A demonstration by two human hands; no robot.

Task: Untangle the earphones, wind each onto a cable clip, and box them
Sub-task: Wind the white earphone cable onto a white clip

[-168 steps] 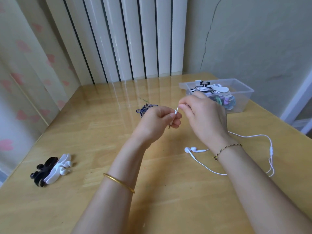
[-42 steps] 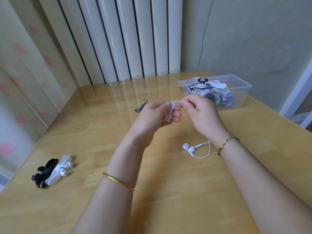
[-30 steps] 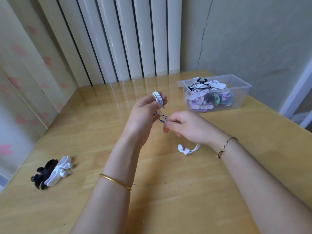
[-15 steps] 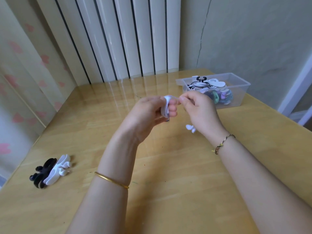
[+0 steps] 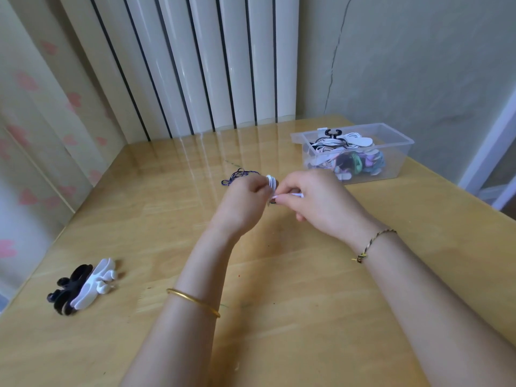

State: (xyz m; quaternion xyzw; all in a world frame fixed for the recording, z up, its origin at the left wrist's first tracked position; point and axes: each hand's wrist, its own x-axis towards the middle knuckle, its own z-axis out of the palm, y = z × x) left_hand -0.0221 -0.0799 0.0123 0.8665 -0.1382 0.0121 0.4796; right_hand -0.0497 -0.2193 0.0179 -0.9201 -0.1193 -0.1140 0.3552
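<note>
Table (image 5: 307, 303): pale wood, glossy.

Box (image 5: 399, 133): clear plastic, far right on the table, long axis running left to right. Holds wound clips (image 5: 343, 143), white and black on top, coloured ones beneath.

Left hand (image 5: 243, 205): raised over mid-table, fingers curled round a clip that is mostly hidden. The clip's long axis seems near upright, with a dark tip showing under the fingers; blur prevents more.

Right hand (image 5: 321, 202): touching the left hand, thumb and forefinger pinching a white cable end (image 5: 296, 194), which lies roughly level and points right.

Spare clips (image 5: 83, 287): one black and one white, overlapping at near left, long axes slanting up to the right.

Dark earphones (image 5: 237, 175): loose tangle on the table just behind the left hand.

White coil (image 5: 271, 182): tight turns at the left fingertips, above the pinched end.
</note>
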